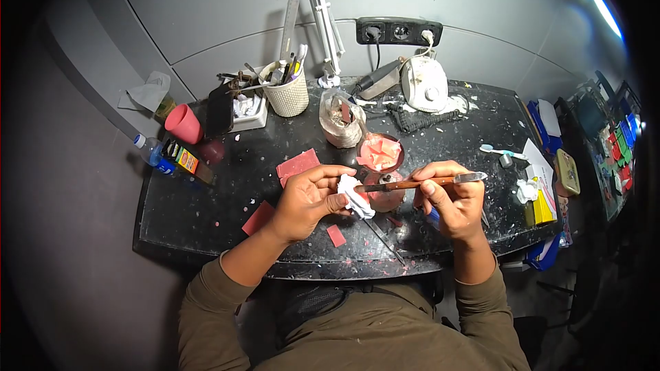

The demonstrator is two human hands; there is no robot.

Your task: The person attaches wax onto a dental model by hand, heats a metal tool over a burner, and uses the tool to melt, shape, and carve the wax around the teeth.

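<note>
My left hand [306,206] is closed around a white plaster dental cast [354,198] with a patch of pink wax on it. Between the fingers of my right hand [454,199] is a wax knife [430,183] with a brown wooden handle. One metal end of it points right, and the other reaches the cast's pink patch; whether it touches I cannot tell. Behind the knife stands a small burner [386,180], partly hidden. Just beyond it is a round pan [380,152] of pink wax pieces. Pink wax sheets [298,165] lie beside my left hand.
A thin metal instrument [385,240] and a small wax piece [335,235] lie near the front edge. Farther back are a bag-lined container [341,122], a tool cup [287,93] and a white device [424,84]. A toothbrush [503,152] lies on the right; a pink cup [183,124] stands left.
</note>
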